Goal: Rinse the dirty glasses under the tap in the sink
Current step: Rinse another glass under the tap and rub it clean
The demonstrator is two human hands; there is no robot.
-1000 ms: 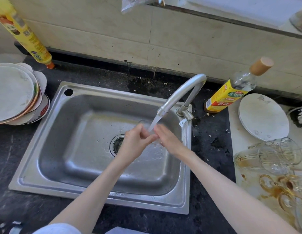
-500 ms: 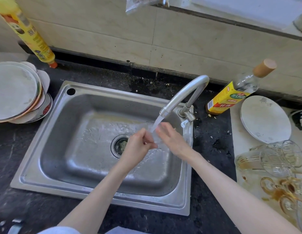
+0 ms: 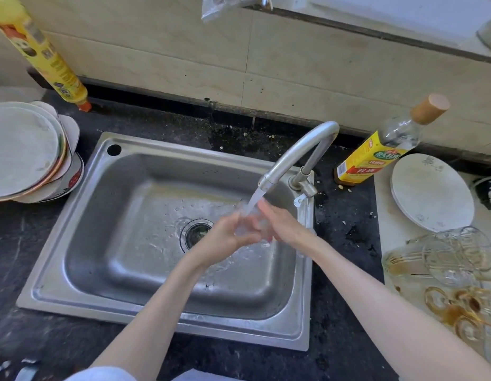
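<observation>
Over the stainless steel sink (image 3: 82, 259), just right of its drain (image 3: 196, 235), a clear glass (image 3: 248, 224) is sitting under the stream running from the curved tap (image 3: 296, 149). The left hand (image 3: 225, 240) is curling its fingers around the glass from the left, and the right hand (image 3: 282, 224) is cupping it from the right; how far the right fingers are wrapping is blurred by water. Right of the sink, stained glasses (image 3: 453, 257) are lying on their sides on a pale board (image 3: 387, 215), beside a white plate (image 3: 431, 192) and a cooking wine bottle (image 3: 376, 152). Left of the sink, stacked plates (image 3: 24, 149) are resting on the dark countertop (image 3: 46, 339).
</observation>
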